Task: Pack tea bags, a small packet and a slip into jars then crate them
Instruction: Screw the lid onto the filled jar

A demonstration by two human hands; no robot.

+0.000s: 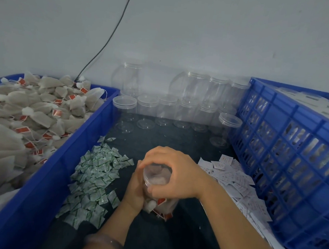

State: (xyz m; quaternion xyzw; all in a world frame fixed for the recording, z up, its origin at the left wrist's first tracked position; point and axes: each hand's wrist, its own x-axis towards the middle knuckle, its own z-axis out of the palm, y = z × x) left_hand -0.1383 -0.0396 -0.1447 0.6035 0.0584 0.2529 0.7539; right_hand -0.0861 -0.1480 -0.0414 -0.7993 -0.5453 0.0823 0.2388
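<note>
On the dark surface point(182, 231), left grip point(134, 191) wraps the jar point(157, 177); right grip point(176, 173) curls over its mouth.

We are looking at a small hand-packing workshop. Stock lies in bulk: a blue bin point(47, 175) on the left is heaped with tea bags point(25, 116), and rows of empty clear jars point(166, 109) stand at upper centre against a bare grey wall point(185, 29). Loose heaps of small packets point(97, 170) and paper slips point(233, 178) cover a dark surface point(159, 137), with a blue crate point(285, 151) on the right. At lower centre we see the left hand point(134, 190) and right hand point(174, 173) gripping a filled jar point(157, 175), so the packing is done by hand.
</note>
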